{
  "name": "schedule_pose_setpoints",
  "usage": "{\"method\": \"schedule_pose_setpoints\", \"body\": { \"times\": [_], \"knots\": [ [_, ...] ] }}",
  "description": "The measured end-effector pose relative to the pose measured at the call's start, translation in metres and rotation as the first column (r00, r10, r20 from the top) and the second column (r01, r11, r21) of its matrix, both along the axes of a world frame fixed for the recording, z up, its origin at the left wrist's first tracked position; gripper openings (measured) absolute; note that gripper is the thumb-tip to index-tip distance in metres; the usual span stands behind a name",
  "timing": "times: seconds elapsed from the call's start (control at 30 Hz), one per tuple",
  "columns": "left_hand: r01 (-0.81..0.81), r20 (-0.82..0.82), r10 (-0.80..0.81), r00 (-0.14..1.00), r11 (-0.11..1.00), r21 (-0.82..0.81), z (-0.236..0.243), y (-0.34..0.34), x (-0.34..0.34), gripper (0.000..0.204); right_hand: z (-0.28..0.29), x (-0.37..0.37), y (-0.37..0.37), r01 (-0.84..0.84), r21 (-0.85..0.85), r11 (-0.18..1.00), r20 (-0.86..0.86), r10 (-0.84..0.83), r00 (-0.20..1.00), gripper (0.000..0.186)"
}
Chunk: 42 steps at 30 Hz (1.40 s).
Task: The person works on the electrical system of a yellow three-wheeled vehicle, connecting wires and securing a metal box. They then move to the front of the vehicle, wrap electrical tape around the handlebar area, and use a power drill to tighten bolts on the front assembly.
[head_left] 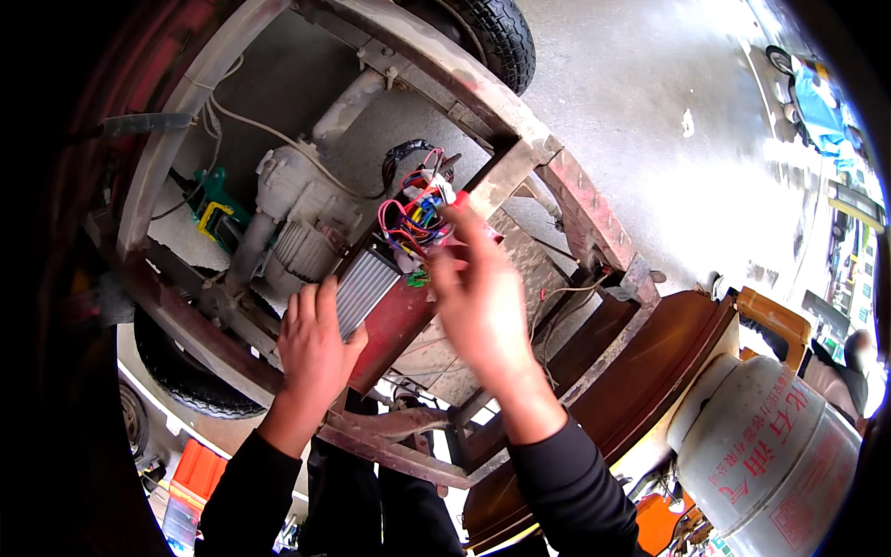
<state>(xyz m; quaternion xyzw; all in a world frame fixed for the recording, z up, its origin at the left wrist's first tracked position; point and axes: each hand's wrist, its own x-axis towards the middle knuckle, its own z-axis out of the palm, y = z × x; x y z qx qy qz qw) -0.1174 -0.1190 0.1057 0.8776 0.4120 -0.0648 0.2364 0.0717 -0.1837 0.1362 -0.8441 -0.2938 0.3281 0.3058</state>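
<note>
Left hand [314,345] lies flat, fingers together, on the near end of a ribbed silver control box [364,290], gripping nothing. Right hand [478,297] is open, fingers spread loosely, fingertips touching a bundle of coloured wires [413,218] at the box's far end. Box sits on a red crossbar [394,325] in the middle of a rusty vehicle frame [575,200]. Grey motor [288,213] just left of the box, inside the frame. Tyre [497,37] at the frame's far edge. Grey gas cylinder [770,455] well apart, beyond the frame's right corner.
</note>
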Motion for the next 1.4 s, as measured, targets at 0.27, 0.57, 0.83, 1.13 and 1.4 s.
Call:
{"method": "schedule_pose_setpoints", "body": {
  "times": [0.27, 0.57, 0.83, 1.13, 1.4],
  "knots": [
    [0.041, -0.023, -0.040, 0.999, 0.998, 0.038, 0.015, 0.001, 0.000, 0.067, -0.018, 0.036, 0.023, -0.199, 0.141, 0.970, 0.221, 0.165, 0.961, 0.053],
    [-0.044, 0.147, 0.098, 0.984, 0.941, -0.335, 0.038, 0.034, 0.011, 0.061, -0.019, 0.031, 0.034, -0.482, -0.059, 0.874, 0.284, 0.478, 0.831, 0.029],
    [0.274, 0.511, 0.018, 0.860, 0.828, -0.490, -0.023, 0.096, 0.121, 0.033, -0.029, 0.034, 0.033, -0.353, 0.148, 0.924, 0.136, 0.335, 0.932, 0.030],
    [0.260, 0.405, -0.044, 0.913, 0.829, -0.496, -0.015, 0.074, 0.120, 0.042, -0.015, 0.013, 0.001, -0.006, 0.096, 0.995, 0.037, 0.003, 0.999, 0.032],
    [0.057, 0.477, 0.200, 0.856, 0.880, -0.471, -0.015, 0.050, 0.107, 0.036, -0.022, 0.010, 0.034, -0.195, -0.142, 0.970, 0.201, 0.221, 0.954, 0.027]
  ]
}}
